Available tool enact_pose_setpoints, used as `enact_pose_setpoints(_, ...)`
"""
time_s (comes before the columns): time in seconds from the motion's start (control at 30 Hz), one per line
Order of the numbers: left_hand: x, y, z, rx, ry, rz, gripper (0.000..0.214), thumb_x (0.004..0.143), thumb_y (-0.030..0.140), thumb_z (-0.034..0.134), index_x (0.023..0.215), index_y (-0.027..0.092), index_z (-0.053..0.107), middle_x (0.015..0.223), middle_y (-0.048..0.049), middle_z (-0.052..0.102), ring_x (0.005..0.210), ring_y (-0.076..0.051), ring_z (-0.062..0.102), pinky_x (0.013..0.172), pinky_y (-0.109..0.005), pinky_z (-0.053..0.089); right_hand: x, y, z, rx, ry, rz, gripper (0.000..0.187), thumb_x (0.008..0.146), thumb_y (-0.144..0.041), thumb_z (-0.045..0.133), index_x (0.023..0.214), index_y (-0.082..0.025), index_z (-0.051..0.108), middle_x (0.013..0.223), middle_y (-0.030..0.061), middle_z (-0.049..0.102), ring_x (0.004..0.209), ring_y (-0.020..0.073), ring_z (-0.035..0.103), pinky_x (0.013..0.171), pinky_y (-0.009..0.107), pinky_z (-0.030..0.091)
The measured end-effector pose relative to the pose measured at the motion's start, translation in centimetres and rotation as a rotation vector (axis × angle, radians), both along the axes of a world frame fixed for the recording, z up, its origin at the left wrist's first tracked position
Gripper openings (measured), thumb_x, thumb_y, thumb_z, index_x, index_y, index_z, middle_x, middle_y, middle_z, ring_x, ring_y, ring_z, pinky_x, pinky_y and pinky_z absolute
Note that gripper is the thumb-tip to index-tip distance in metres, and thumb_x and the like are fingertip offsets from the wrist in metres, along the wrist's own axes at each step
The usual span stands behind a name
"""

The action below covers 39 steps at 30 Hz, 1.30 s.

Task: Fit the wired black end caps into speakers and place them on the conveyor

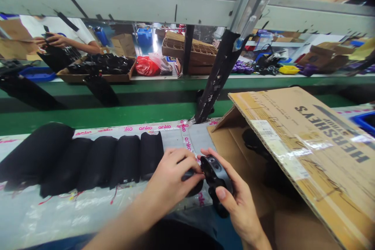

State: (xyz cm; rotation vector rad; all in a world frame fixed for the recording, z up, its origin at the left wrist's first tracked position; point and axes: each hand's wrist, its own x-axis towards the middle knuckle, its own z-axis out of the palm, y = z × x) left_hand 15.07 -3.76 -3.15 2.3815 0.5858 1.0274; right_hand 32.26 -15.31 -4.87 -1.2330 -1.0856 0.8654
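Note:
My right hand is closed around a black and grey plastic part with small round features on its top, its kind unclear. Close beside it, my left hand has its fingers curled round a dark rounded piece, mostly hidden by the fingers. The fingertips of the left hand meet the near side of the plastic part. To the left, several black fabric-covered, rounded pieces lie in a row on the bench, with thin coloured wires at their lower ends.
A cardboard box with raised flaps stands at right, dark parts inside it. The bench is covered in plastic film and printed tape. A slanted post rises behind it. Beyond the green belt, a person handles a black part.

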Motion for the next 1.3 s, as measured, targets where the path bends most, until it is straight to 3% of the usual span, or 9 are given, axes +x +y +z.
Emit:
enact_pose_setpoints(0.1, -0.7, 0.0, -0.3, -0.108, -0.030, -0.021, 0.013, 0.100, 0.023, 0.079, 0.094, 0.021, 0.069, 0.090, -0.0002, 0.079, 0.085, -0.018, 0.073, 0.081, -0.031, 0.055, -0.2, 0.3, 0.0, 0.009, 0.007, -0.013, 0.061, 0.096, -0.059, 0.079, 0.152, -0.036, 0.068, 0.156, 0.0070, 0.070, 0.143, 0.0332, 0.068, 0.118, 0.045, 0.059)
enact_pose_setpoints(0.23, -2.0, 0.0, 0.3, -0.217, 0.024, -0.186, 0.018, 0.100, 0.011, 0.072, 0.113, 0.022, 0.075, 0.105, -0.0025, 0.084, 0.096, -0.019, 0.078, 0.088, -0.029, 0.061, -0.5, 0.3, 0.0, 0.015, 0.003, -0.002, 0.060, 0.096, -0.054, 0.081, 0.152, -0.039, 0.066, 0.158, 0.0044, 0.069, 0.146, 0.0311, 0.066, 0.120, 0.043, 0.057)
enact_pose_setpoints(0.47, -2.7, 2.0, 0.0, -0.156, 0.005, -0.345, 0.022, 0.107, 0.017, 0.067, 0.125, 0.023, 0.080, 0.104, -0.0060, 0.084, 0.092, -0.017, 0.081, 0.085, -0.025, 0.064, 0.1, 0.5, -0.6, -0.055, 0.064, 0.020, 0.064, 0.096, -0.061, 0.077, 0.152, -0.032, 0.068, 0.158, 0.0089, 0.069, 0.142, 0.0345, 0.068, 0.123, 0.048, 0.053)
enact_pose_setpoints(0.6, -2.2, 2.3, -0.4, -0.064, -0.073, -0.279, 0.013, 0.103, 0.021, 0.075, 0.111, 0.025, 0.085, 0.129, -0.0118, 0.075, 0.117, -0.023, 0.076, 0.098, -0.033, 0.065, 0.4, 0.6, -1.6, -0.069, 0.134, 0.027, 0.062, 0.098, -0.060, 0.074, 0.154, -0.034, 0.066, 0.159, 0.0077, 0.068, 0.144, 0.0340, 0.066, 0.124, 0.048, 0.051)
enact_pose_setpoints(0.67, -1.8, 1.7, -0.8, -0.043, -0.109, -0.263, 0.016, 0.105, 0.017, 0.072, 0.114, 0.023, 0.082, 0.128, -0.0114, 0.077, 0.119, -0.023, 0.075, 0.101, -0.034, 0.064, 0.4, 0.5, -1.9, -0.078, 0.162, 0.028, 0.062, 0.099, -0.060, 0.073, 0.155, -0.034, 0.065, 0.160, 0.0078, 0.067, 0.146, 0.0346, 0.065, 0.127, 0.050, 0.048)
enact_pose_setpoints(0.77, -1.3, 0.3, -1.8, -0.055, -0.217, -0.141, 0.023, 0.107, 0.015, 0.068, 0.128, 0.023, 0.073, 0.107, -0.0061, 0.083, 0.100, -0.019, 0.080, 0.091, -0.031, 0.065, 0.3, 0.3, -2.2, -0.093, 0.194, 0.029, 0.065, 0.099, -0.061, 0.072, 0.157, -0.032, 0.063, 0.162, 0.0094, 0.064, 0.148, 0.0369, 0.062, 0.130, 0.056, 0.042)
enact_pose_setpoints(0.87, -1.1, -0.7, -2.6, -0.116, -0.286, 0.026, 0.015, 0.105, 0.020, 0.074, 0.119, 0.023, 0.069, 0.094, -0.0021, 0.082, 0.084, -0.016, 0.080, 0.081, -0.029, 0.064, 0.2, 0.2, -2.2, -0.095, 0.210, 0.025, 0.068, 0.099, -0.061, 0.072, 0.158, -0.031, 0.061, 0.164, 0.0106, 0.062, 0.147, 0.0384, 0.063, 0.130, 0.059, 0.041)
enact_pose_setpoints(1.03, -1.3, -0.9, -2.3, 0.062, -0.198, -0.061, 0.012, 0.106, 0.009, 0.067, 0.112, 0.019, 0.070, 0.098, -0.0042, 0.081, 0.091, -0.018, 0.077, 0.087, -0.034, 0.057, 0.0, 0.4, -1.9, -0.082, 0.178, 0.010, 0.064, 0.098, -0.062, 0.074, 0.154, -0.032, 0.065, 0.159, 0.0091, 0.067, 0.145, 0.0365, 0.065, 0.128, 0.053, 0.046)
enact_pose_setpoints(1.3, -0.5, -1.3, -1.1, 0.060, -0.096, -0.020, 0.010, 0.103, 0.011, 0.071, 0.109, 0.019, 0.072, 0.097, -0.0040, 0.080, 0.086, -0.018, 0.074, 0.081, -0.031, 0.058, -0.3, 0.3, -1.3, -0.022, 0.104, -0.004, 0.066, 0.096, -0.064, 0.077, 0.154, -0.034, 0.066, 0.157, 0.0077, 0.069, 0.146, 0.0338, 0.065, 0.126, 0.048, 0.050)
